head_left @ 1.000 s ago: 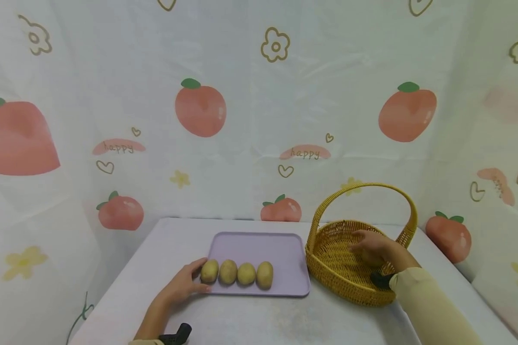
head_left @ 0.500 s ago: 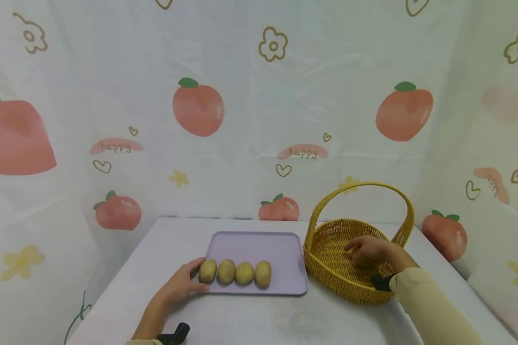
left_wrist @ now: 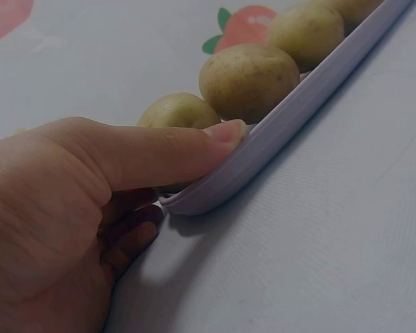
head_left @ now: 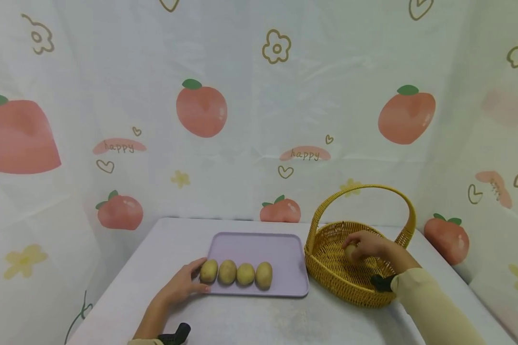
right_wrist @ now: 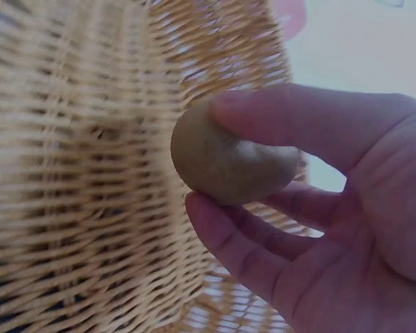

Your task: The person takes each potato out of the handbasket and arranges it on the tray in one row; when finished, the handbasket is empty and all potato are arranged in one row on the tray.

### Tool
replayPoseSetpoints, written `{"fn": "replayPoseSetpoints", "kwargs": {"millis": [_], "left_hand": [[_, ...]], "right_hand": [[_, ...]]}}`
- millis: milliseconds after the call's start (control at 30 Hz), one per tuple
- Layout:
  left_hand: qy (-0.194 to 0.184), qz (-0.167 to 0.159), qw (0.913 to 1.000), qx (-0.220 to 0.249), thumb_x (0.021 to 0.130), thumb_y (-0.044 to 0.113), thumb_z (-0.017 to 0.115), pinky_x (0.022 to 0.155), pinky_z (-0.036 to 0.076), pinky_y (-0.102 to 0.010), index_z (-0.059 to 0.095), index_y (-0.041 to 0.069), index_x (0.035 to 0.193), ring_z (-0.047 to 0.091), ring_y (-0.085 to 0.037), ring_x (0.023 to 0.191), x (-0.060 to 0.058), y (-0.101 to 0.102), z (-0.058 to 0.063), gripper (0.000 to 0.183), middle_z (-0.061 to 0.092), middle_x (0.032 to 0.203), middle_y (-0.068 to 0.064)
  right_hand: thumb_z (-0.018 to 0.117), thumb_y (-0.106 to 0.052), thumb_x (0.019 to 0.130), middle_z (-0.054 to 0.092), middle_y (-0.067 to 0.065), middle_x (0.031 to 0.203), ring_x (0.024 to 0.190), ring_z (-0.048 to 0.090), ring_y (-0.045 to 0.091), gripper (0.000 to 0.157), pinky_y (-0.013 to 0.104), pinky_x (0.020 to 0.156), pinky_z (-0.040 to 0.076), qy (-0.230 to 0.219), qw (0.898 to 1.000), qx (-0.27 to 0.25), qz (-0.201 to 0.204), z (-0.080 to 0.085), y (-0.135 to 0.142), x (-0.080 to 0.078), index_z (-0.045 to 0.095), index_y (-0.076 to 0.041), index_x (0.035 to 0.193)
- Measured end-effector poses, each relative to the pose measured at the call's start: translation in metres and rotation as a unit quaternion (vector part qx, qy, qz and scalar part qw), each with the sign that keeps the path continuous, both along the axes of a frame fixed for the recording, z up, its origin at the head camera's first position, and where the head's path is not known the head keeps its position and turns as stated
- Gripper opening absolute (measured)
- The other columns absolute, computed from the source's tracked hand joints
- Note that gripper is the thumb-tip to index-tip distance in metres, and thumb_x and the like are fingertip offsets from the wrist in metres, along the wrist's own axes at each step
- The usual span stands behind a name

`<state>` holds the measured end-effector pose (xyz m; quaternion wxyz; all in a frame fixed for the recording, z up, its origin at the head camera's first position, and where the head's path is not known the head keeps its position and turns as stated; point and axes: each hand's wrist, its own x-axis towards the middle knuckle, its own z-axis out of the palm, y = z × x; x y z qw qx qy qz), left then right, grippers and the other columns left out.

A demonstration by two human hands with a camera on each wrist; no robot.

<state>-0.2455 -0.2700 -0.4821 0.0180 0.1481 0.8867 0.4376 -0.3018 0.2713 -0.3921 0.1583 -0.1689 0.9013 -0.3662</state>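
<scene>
A row of several potatoes lies along the near side of a lilac tray. At the tray's near left corner, my left hand holds its edge. In the left wrist view the thumb lies over the rim, beside the nearest potato, while the other fingers bend around the corner. My right hand is inside the yellow wicker basket. It pinches a potato between thumb and fingers, raised off the woven bottom in the right wrist view.
The basket's tall arched handle rises over the right hand's work. Tray and basket stand close together on the white table. Behind them hangs a fruit-printed curtain. A thin green cord hangs at the left.
My right hand has reached into the basket, taken hold of a potato and lifted it a little. The left hand and the potatoes on the tray stay in place.
</scene>
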Motion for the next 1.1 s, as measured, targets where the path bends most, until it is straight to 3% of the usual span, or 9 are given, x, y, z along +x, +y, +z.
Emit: {"fn": "replayPoseSetpoints", "kwargs": {"millis": [200,333,500,833,1100], "left_hand": [[-0.004,0.002,1.0,-0.002,0.069,0.016,0.086,0.108,0.033,-0.055,0.038,-0.013,0.141,0.041,-0.048,0.129,-0.001,0.002,-0.002,0.091,0.04,0.143,-0.033],[-0.007,0.002,1.0,0.001,0.069,0.017,0.086,0.109,0.033,-0.055,0.038,-0.013,0.141,0.041,-0.048,0.13,-0.003,0.003,-0.002,0.091,0.04,0.143,-0.033],[-0.009,0.001,0.9999,0.007,0.069,0.017,0.087,0.109,0.033,-0.054,0.038,-0.013,0.141,0.039,-0.047,0.131,-0.005,0.004,-0.001,0.091,0.039,0.144,-0.032],[-0.014,-0.003,0.9998,0.011,0.069,0.017,0.087,0.11,0.032,-0.053,0.038,-0.013,0.141,0.039,-0.046,0.132,-0.008,0.007,-0.003,0.092,0.039,0.144,-0.032],[-0.019,0.009,0.9997,0.012,0.068,0.016,0.087,0.109,0.033,-0.054,0.038,-0.011,0.142,0.041,-0.047,0.13,-0.005,0.001,-0.001,0.093,0.039,0.144,-0.031]], "right_hand": [[0.072,-0.005,0.079,0.058,0.02,0.12,0.089,0.055,0.024,0.039,0.036,0.069,0.051,0.05,0.998,-0.018,0.038,0.01,-0.006,0.005,0.066,0.002,0.116],[0.076,-0.015,0.078,0.062,0.014,0.115,0.088,0.054,0.022,0.042,0.035,0.071,0.048,0.093,0.995,-0.001,0.041,0.014,-0.017,0.012,0.066,-0.003,0.117],[0.078,-0.02,0.078,0.064,0.005,0.105,0.084,0.055,0.02,0.042,0.035,0.07,0.047,0.125,0.992,0.003,0.017,0.016,-0.029,0.022,0.067,-0.008,0.116],[0.079,-0.018,0.078,0.062,0.005,0.097,0.082,0.058,0.019,0.042,0.03,0.065,0.052,0.154,0.986,-0.053,-0.037,0.007,-0.052,0.05,0.065,-0.004,0.114],[0.079,-0.016,0.081,0.064,0.01,0.106,0.088,0.062,0.023,0.045,0.028,0.069,0.055,0.152,0.979,-0.139,-0.001,-0.001,-0.087,0.077,0.062,-0.001,0.12]]}}
